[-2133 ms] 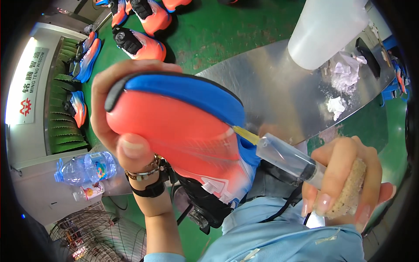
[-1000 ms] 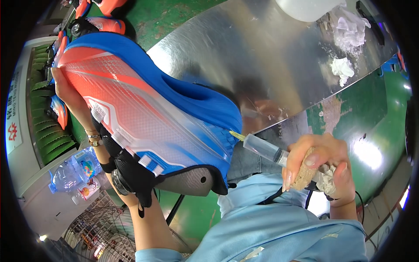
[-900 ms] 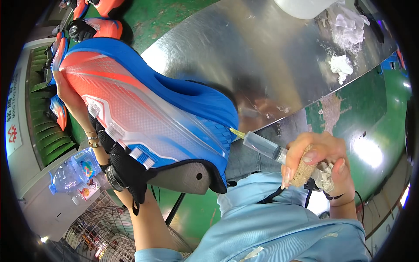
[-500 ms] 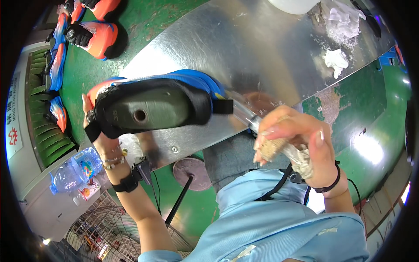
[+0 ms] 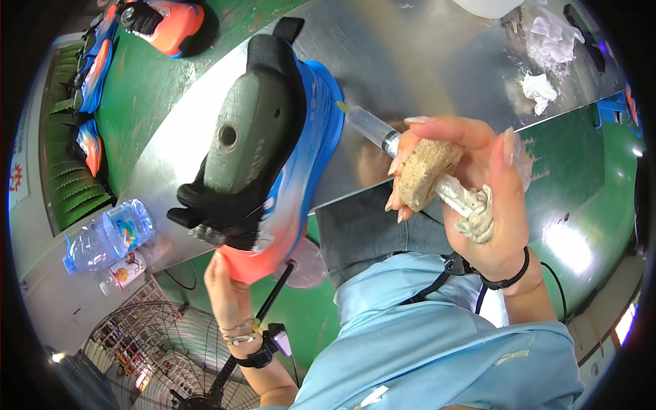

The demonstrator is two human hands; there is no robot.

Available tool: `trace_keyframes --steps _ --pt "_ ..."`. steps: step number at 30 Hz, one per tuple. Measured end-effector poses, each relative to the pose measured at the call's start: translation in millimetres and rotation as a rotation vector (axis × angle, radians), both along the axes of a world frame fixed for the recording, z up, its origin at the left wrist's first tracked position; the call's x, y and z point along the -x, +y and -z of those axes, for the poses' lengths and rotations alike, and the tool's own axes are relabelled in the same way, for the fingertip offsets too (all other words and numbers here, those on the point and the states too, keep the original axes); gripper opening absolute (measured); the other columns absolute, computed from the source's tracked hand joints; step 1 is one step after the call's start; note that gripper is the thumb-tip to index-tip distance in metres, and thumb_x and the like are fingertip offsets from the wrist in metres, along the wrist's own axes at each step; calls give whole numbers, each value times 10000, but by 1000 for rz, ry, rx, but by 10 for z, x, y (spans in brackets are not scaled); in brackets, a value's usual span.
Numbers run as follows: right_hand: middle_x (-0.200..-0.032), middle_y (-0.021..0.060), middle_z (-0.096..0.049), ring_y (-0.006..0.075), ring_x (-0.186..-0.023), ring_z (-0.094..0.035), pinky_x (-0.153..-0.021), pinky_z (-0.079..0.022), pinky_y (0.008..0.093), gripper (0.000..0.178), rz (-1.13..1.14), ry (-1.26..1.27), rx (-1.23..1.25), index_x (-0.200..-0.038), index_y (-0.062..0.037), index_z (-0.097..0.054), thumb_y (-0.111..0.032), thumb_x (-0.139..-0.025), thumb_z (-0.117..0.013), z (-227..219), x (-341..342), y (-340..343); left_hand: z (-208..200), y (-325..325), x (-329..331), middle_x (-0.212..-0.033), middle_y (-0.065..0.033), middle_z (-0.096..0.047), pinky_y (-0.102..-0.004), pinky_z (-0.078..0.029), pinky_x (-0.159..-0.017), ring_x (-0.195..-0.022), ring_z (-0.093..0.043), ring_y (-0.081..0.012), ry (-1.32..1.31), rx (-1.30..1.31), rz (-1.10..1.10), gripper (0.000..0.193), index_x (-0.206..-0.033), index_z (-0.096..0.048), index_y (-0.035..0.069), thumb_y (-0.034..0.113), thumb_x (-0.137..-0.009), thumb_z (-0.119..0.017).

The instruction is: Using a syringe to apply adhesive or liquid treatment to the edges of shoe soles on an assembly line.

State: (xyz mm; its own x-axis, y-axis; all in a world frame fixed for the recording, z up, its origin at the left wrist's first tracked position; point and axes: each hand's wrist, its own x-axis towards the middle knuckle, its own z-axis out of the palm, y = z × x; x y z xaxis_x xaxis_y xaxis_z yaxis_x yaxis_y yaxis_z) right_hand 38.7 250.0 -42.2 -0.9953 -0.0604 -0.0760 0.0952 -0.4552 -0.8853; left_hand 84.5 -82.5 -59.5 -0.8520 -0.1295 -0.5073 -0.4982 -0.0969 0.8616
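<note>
Left hand (image 5: 229,287) grips toe of blue and orange shoe (image 5: 301,171), held above metal table (image 5: 424,61); right hand (image 5: 471,198) closed around syringe (image 5: 372,128), needle tip touching shoe side

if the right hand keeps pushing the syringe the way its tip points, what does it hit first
Most likely the shoe. The right hand holds the syringe with its tip aimed up-left, almost at the shoe's blue edge, which the left hand holds up. Depth is unclear, so it could pass just behind.
</note>
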Motion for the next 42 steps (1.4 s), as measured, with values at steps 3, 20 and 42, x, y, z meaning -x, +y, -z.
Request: trace_keyframes --steps 3,20,42 --pt "-859 176 -544 228 -666 -569 -532 -471 302 572 38 -20 10 -1110 -32 -478 -465 -933 -147 -33 -55 -36 144 197 -152 -1057 -113 -577 -373 -485 -825 -947 -583 -211 -16 -254 155 381 -1084 -481 -17 291 -866 -536" --pt "-891 212 -513 257 -672 -571 -564 -484 312 561 -20 -80 35 -1008 0 -493 -434 -938 -144 -261 -291 -114 332 711 -199 -908 -148 -630 -331 -510 -740 -799 -635 -217 -57 -587 143 519 -1002 -538 -94 162 -611 -766" --pt "-653 192 -431 270 -383 -448 -404 -457 349 405 134 98 -401 -833 -165 -444 -355 -950 -107 -938 -761 257 660 2057 267 -1360 -55 -299 -483 -352 -991 -1266 -288 -268 -81 -1274 368 967 -1324 -301 126 284 -536 -839"
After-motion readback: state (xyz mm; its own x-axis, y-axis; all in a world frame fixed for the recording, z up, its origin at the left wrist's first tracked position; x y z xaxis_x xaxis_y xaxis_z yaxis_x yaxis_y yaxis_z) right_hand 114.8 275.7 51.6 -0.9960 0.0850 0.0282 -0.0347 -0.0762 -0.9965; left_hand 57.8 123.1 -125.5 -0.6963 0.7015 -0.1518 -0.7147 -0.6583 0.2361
